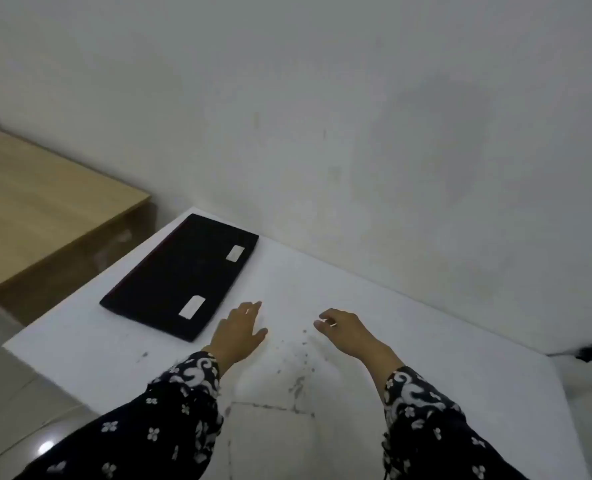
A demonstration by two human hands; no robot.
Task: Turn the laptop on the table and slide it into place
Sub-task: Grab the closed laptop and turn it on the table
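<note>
A closed black laptop [180, 277] with two pale stickers lies flat on the white table [426, 341], near its far left corner and set at an angle to the wall. My left hand [240, 332] hovers just right of the laptop's near corner, fingers apart, holding nothing and not touching the laptop. My right hand [346, 329] hangs over the middle of the table, fingers loosely curled with a ring on one, and nothing in it. Both arms wear dark sleeves with a white pattern.
A wooden table [45, 209] stands to the left, lower than the white one, with a gap between them. A pale wall [356, 133] runs along the table's far edge. A dark plug and cable [588, 351] sit at the right edge. Dark specks mark the tabletop.
</note>
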